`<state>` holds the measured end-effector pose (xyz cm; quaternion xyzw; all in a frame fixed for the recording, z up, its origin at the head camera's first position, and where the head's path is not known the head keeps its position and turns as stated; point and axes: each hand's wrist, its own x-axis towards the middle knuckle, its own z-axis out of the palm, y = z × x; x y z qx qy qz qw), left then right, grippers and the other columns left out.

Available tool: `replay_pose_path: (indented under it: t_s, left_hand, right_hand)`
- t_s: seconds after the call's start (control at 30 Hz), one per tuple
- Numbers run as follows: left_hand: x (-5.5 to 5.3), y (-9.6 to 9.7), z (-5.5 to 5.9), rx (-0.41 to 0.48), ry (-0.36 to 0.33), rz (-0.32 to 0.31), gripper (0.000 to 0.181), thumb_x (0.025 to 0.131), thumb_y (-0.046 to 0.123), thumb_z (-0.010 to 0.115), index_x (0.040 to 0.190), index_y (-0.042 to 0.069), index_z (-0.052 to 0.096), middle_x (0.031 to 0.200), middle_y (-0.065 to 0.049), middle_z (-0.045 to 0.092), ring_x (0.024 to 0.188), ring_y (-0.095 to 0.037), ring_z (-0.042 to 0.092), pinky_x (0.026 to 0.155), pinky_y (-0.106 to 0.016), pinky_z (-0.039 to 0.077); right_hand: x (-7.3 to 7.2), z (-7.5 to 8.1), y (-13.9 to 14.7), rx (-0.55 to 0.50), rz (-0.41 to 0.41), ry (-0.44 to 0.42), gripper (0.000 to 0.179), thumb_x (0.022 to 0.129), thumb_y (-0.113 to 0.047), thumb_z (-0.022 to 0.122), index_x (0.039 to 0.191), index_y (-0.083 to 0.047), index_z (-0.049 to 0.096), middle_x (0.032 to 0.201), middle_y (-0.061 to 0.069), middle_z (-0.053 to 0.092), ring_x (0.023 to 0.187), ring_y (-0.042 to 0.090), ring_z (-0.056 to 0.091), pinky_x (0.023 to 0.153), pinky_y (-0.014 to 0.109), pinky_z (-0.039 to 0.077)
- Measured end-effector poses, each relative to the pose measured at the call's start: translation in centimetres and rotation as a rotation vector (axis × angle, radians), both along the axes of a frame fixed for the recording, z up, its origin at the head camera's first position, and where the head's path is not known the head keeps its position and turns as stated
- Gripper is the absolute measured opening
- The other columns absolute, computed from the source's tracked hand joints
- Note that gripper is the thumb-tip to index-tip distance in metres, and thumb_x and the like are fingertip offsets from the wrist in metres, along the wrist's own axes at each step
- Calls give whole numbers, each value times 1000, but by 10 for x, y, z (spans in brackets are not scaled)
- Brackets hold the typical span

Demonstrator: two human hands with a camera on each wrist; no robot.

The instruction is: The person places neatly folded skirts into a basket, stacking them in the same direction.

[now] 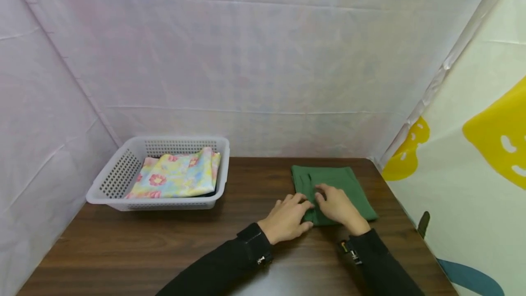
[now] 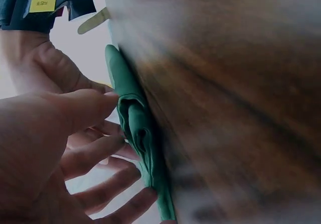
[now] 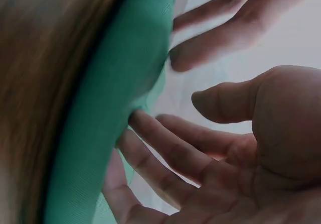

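Left hand [image 1: 285,220] and right hand [image 1: 339,207] partly hiding folded green cloth [image 1: 337,177], lying toward right of surface [image 1: 164,245]. Both loosely spreading, fingertips touching cloth; black sleeves [image 1: 218,266] running off frame.

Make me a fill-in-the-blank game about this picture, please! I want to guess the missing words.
1. The left hand and right hand both touch a plain cloth coloured ____.
2. In the head view, the basket stands to the ____ of both hands.
3. The flowery cloth lies ____ the basket.
4. The table has a top coloured ____.

Missing words: green; left; inside; brown.
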<state>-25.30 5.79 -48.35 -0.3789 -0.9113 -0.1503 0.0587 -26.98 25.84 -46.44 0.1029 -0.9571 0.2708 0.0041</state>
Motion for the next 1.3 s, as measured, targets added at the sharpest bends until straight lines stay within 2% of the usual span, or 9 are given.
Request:
replay_pose_path:
  t_s: [0.3,0.47,0.63,0.7,0.87,0.97,1.07,1.2,1.3]
  left_hand:
    - [3,-3,6,-102,-63,14,45,95,49,68,134,26,64,139,3,54,121,-22,49,91,-53,48]
    - [5,-11,8,-101,-80,11,44,94,48,70,132,27,66,135,4,56,116,-21,52,91,-53,49]
    - [11,-23,11,-113,-95,5,43,92,49,73,130,29,68,129,5,58,112,-20,53,87,-50,50]
    - [14,-28,12,-115,-102,-7,42,91,49,73,128,29,68,127,5,59,111,-20,53,86,-51,50]
    - [22,-44,15,-112,-108,-31,39,91,48,74,125,30,70,123,7,59,106,-19,53,82,-48,50]
    - [27,-56,17,-100,-124,-32,38,91,47,74,125,31,70,122,8,59,104,-19,52,83,-50,50]
    - [34,-69,17,-79,-148,-28,38,91,47,74,125,31,69,123,8,59,108,-21,52,88,-58,48]
    - [44,-90,17,-60,-179,-23,37,91,47,74,125,33,69,122,10,59,110,-23,52,90,-63,46]
    - [51,-107,16,-56,-202,-20,36,91,47,74,125,35,68,122,11,58,110,-22,52,89,-61,47]
  right_hand:
    - [8,2,-12,-26,19,-55,33,108,-19,48,135,-3,59,102,11,67,51,17,46,51,33,40]
    - [12,3,-16,-22,34,-47,31,107,-21,52,133,-6,62,118,11,67,70,15,60,62,34,48]
    - [14,3,-22,-21,72,-69,30,107,-23,54,132,-9,63,112,6,68,73,14,59,66,35,48]
    - [16,4,-23,-37,95,-92,30,107,-23,54,133,-9,63,109,5,68,65,16,55,63,35,46]
    - [20,8,-28,-56,148,-107,34,106,-25,57,136,-10,61,99,3,68,63,16,56,60,35,47]
    - [22,10,-29,-49,162,-78,37,103,-27,62,136,-11,60,105,3,69,77,18,64,66,37,53]
    - [23,11,-29,-12,160,-21,40,100,-28,67,136,-12,61,124,5,65,104,24,64,82,43,54]
    - [25,10,-25,65,155,35,47,96,-29,72,137,-10,60,135,12,57,126,37,51,99,55,44]
    - [29,9,-21,108,156,18,54,93,-31,76,139,-11,58,141,15,52,130,42,45,102,59,40]
